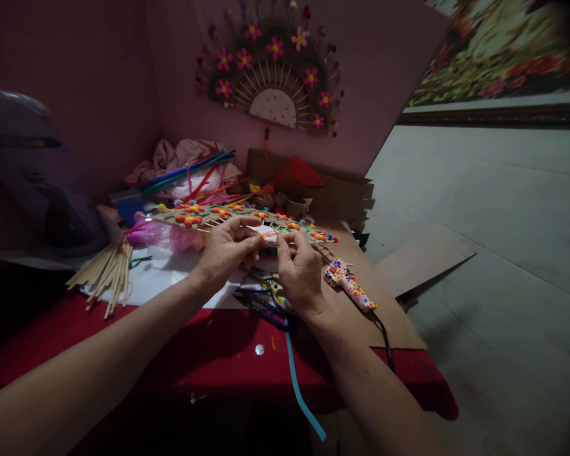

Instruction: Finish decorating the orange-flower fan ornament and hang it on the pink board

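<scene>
A half-round handmade fan [218, 214] of sticks, with orange flowers and green trim, lies nearly flat in front of me. Over its white centre piece [262, 232], my left hand [228, 247] pinches with thumb and index finger. Facing it from the right, my right hand [298, 266] is also closed in a pinch. A thin orange strand [270, 235] runs between the two sets of fingertips. Below the hands lie dark-handled snips [261, 305] and a yellowish tool [275, 290], partly covered by my right hand.
A flower-patterned glue gun [349, 283] with a black cord rests on cardboard [399, 323] at the right. Wooden sticks [107, 272] lie left. Coloured pipe cleaners [190, 171] are heaped behind. A blue strip [297, 380] hangs over the red cloth's [209, 354] front edge. Another fan [273, 76] hangs above.
</scene>
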`<state>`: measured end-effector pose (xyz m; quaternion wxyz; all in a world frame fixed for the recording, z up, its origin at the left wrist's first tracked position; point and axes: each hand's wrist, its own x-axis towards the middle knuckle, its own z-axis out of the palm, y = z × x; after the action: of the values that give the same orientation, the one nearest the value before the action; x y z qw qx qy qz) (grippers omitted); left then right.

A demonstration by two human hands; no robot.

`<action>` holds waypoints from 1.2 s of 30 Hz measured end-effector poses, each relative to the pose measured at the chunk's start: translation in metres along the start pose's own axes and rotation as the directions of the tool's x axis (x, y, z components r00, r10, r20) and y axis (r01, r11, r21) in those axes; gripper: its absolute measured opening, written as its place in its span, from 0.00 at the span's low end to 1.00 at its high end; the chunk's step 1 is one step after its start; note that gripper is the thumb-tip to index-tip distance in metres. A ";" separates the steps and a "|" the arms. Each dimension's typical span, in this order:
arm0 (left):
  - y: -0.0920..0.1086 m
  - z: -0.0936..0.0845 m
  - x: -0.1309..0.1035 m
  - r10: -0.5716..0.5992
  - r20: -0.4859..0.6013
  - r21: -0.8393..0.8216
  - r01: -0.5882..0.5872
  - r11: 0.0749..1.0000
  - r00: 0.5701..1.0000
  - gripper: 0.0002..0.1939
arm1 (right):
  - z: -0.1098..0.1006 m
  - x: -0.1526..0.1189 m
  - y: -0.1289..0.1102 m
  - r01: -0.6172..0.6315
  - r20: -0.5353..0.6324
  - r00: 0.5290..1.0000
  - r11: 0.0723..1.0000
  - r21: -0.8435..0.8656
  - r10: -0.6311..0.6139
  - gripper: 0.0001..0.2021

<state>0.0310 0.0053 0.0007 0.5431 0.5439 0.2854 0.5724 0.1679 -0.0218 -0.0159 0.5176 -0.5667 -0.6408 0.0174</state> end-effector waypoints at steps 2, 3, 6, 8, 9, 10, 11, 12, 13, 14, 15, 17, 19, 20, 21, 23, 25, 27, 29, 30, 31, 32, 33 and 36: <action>0.000 0.000 0.000 -0.002 -0.005 0.001 0.002 1.000 1.000 0.19 | -0.001 0.004 0.003 -0.049 -0.072 0.996 0.999 -0.005 0.048 0.10; 0.000 0.000 0.000 0.001 -0.009 0.002 0.000 1.000 1.000 0.18 | -0.002 0.006 0.004 -0.074 -0.111 0.991 0.997 0.000 0.074 0.11; 0.000 0.001 0.001 0.016 -0.024 0.003 -0.016 1.000 1.000 0.18 | -0.005 0.010 0.006 -0.119 -0.178 0.976 0.991 0.058 0.128 0.11; 0.001 0.001 0.002 0.020 -0.039 0.001 -0.020 1.000 0.999 0.18 | -0.006 0.009 0.004 -0.097 -0.125 0.986 0.990 0.106 0.110 0.10; 0.001 0.002 0.002 0.022 -0.047 -0.001 -0.022 1.000 0.999 0.17 | -0.006 0.008 0.002 -0.068 -0.080 0.994 0.990 0.120 0.078 0.10; 0.001 0.002 0.001 0.025 -0.052 -0.003 -0.025 1.000 0.998 0.17 | -0.005 0.006 0.001 -0.034 -0.034 0.999 0.992 0.124 0.039 0.10; 0.002 0.002 0.001 0.031 -0.056 -0.006 -0.031 1.000 0.998 0.17 | -0.005 0.004 -0.001 0.002 0.010 1.000 0.993 0.116 -0.003 0.10; 0.002 0.002 0.001 0.038 -0.057 -0.009 -0.038 0.999 0.998 0.16 | -0.004 0.001 -0.003 0.034 0.045 0.998 0.994 0.099 -0.039 0.10; 0.002 0.002 0.001 0.047 -0.057 -0.010 -0.047 0.999 0.997 0.16 | -0.003 -0.001 -0.004 0.060 0.073 0.995 0.995 0.076 -0.066 0.09; 0.003 0.002 0.001 0.053 -0.055 -0.010 -0.053 0.999 0.997 0.15 | -0.003 -0.003 -0.005 0.078 0.095 0.992 0.996 0.053 -0.082 0.09; 0.003 0.002 0.001 0.056 -0.053 -0.010 -0.057 0.998 0.997 0.15 | -0.003 -0.004 -0.006 0.087 0.112 0.990 0.996 0.032 -0.090 0.09; 0.002 0.001 0.002 0.058 -0.047 -0.004 -0.058 0.998 0.997 0.15 | -0.003 -0.005 -0.006 0.089 0.125 0.988 0.996 -0.001 -0.088 0.08; 0.001 0.000 0.002 0.060 -0.041 0.008 -0.060 0.998 0.997 0.15 | -0.003 -0.004 -0.007 0.084 0.121 0.989 0.996 -0.022 -0.080 0.08; 0.001 0.000 0.002 0.062 -0.039 0.014 -0.062 0.998 0.997 0.15 | -0.003 -0.004 -0.007 0.082 0.119 0.990 0.996 -0.028 -0.078 0.08; 0.001 0.000 0.002 0.065 -0.040 0.019 -0.065 0.998 0.997 0.15 | -0.004 -0.003 -0.007 0.081 0.118 0.990 0.996 -0.034 -0.077 0.08; 0.001 0.000 0.002 0.070 -0.042 0.028 -0.069 0.997 0.997 0.15 | -0.004 -0.003 -0.008 0.074 0.114 0.991 0.996 -0.047 -0.068 0.08; 0.001 0.000 0.001 0.072 -0.041 0.031 -0.071 0.997 0.997 0.15 | -0.004 -0.003 -0.008 0.062 0.107 0.993 0.996 -0.059 -0.056 0.08; 0.002 0.000 0.001 0.074 -0.036 0.031 -0.073 0.997 0.997 0.14 | -0.004 -0.003 -0.008 0.056 0.102 0.994 0.996 -0.063 -0.049 0.08; 0.002 0.000 0.001 0.081 -0.036 0.029 -0.080 0.996 0.996 0.14 | -0.004 -0.003 -0.008 0.060 0.101 0.993 0.996 -0.061 -0.054 0.08; 0.002 0.000 0.001 0.085 -0.038 0.029 -0.084 0.996 0.996 0.14 | -0.004 -0.003 -0.007 0.062 0.101 0.993 0.996 -0.060 -0.056 0.08; 0.002 0.000 0.001 0.088 -0.040 0.031 -0.087 0.996 0.995 0.14 | -0.004 -0.002 -0.007 0.064 0.101 0.993 0.996 -0.061 -0.057 0.08; 0.001 0.000 0.001 0.092 -0.043 0.037 -0.090 0.995 0.995 0.14 | -0.004 -0.002 -0.007 0.065 0.101 0.993 0.996 -0.064 -0.058 0.08; 0.001 0.000 0.001 0.096 -0.046 0.046 -0.094 0.995 0.994 0.14 | -0.004 -0.002 -0.007 0.065 0.101 0.993 0.996 -0.068 -0.057 0.08; 0.001 0.000 0.001 0.098 -0.045 0.067 -0.095 0.993 0.994 0.15 | -0.004 -0.003 -0.007 0.063 0.103 0.993 0.995 -0.082 -0.054 0.09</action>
<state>0.0311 0.0055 0.0017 0.4901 0.5603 0.2901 0.6014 0.1653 -0.0284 -0.0120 0.4602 -0.5678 -0.6825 0.0033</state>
